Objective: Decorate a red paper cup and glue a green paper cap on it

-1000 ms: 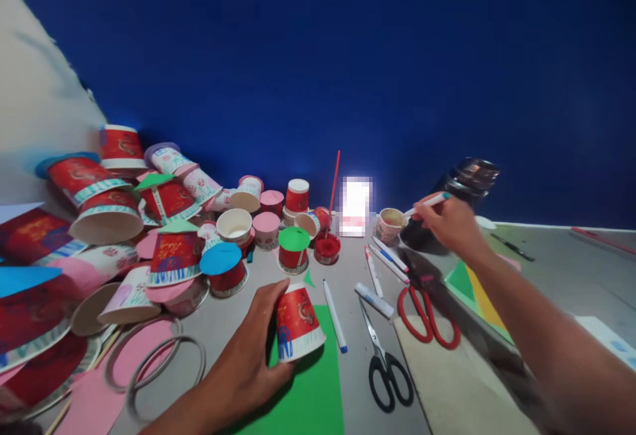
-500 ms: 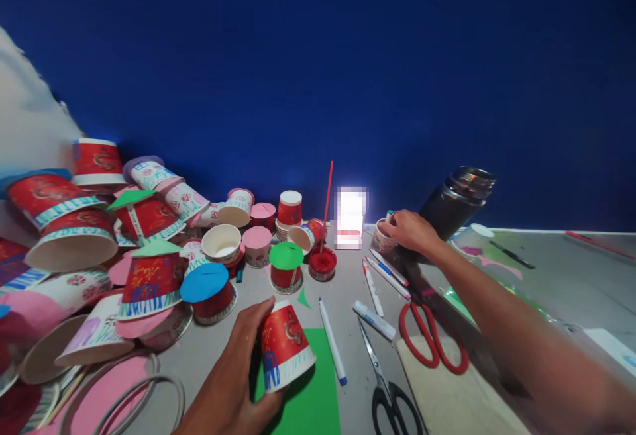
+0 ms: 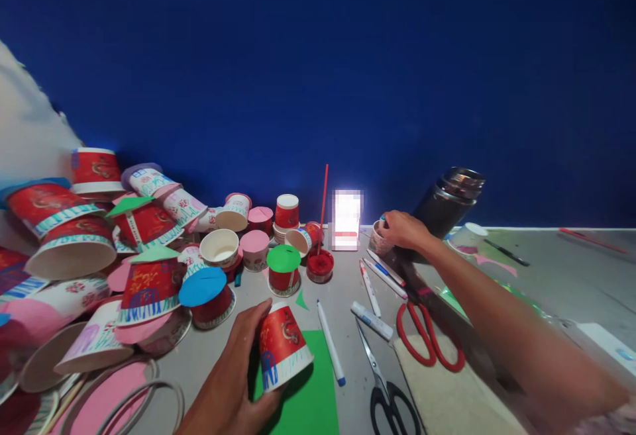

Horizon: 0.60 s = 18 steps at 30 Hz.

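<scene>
My left hand (image 3: pixel 238 375) is closed round a red paper cup (image 3: pixel 282 342), thumb and fingers on its sides. The cup is turned upside down and tilted, with blue and teal strokes on its white rim band. Beneath it lies a green paper sheet (image 3: pixel 318 388). At the back, my right hand (image 3: pixel 405 228) is closed at the mouth of a small patterned cup (image 3: pixel 377 240). A teal-tipped marker (image 3: pixel 382 219) shows at its fingertips, mostly hidden by the hand and the cup. Several markers (image 3: pixel 385 277) lie in front of that cup.
Decorated paper cups (image 3: pixel 144 223) are heaped on the left. Black-handled scissors (image 3: pixel 380 382), red-handled scissors (image 3: pixel 422 336) and a glue stick (image 3: pixel 371 320) lie at centre right. A dark flask (image 3: pixel 442 200) leans behind my right arm. A lit phone (image 3: pixel 346 213) stands against the blue wall.
The view has shifted slightly. My left hand keeps its hold on the red cup. My right hand remains at the small cup, with the teal tip slightly lower between its fingers.
</scene>
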### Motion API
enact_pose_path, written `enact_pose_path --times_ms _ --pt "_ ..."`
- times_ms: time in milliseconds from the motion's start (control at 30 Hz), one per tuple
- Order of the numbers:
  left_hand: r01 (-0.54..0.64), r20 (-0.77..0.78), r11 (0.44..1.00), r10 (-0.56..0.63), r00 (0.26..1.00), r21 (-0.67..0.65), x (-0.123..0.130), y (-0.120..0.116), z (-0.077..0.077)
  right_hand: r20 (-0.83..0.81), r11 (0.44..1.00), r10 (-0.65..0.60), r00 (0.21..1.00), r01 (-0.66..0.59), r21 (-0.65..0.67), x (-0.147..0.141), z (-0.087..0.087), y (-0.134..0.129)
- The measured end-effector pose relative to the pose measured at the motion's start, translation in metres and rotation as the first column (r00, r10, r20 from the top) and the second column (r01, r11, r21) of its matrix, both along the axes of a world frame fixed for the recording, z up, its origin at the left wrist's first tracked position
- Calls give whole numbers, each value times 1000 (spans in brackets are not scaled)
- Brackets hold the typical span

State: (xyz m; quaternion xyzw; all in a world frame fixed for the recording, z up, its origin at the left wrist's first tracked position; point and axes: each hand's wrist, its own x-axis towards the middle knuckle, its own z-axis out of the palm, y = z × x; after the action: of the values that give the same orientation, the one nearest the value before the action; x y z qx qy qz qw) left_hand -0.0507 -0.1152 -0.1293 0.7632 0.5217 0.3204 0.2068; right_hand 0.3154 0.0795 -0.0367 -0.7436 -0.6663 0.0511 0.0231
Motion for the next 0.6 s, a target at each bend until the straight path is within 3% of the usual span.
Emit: enact_pose_path --times_ms 167,300,467,600 --pt "16 15 998 -16 1000 53 -1 1 2 -107 983 -35 994 54 178 8 19 -12" --pt "29 18 999 -29 999 38 1 0 6 -230 908 -37 972 129 399 13 22 -29" --pt "54 28 999 -54 998 5 5 0 12 -430 842 4 903 229 489 16 14 -42" --pt "36 42 999 -35 998 -19 7 -1 17 -620 813 79 781 309 493 23 15 -45"
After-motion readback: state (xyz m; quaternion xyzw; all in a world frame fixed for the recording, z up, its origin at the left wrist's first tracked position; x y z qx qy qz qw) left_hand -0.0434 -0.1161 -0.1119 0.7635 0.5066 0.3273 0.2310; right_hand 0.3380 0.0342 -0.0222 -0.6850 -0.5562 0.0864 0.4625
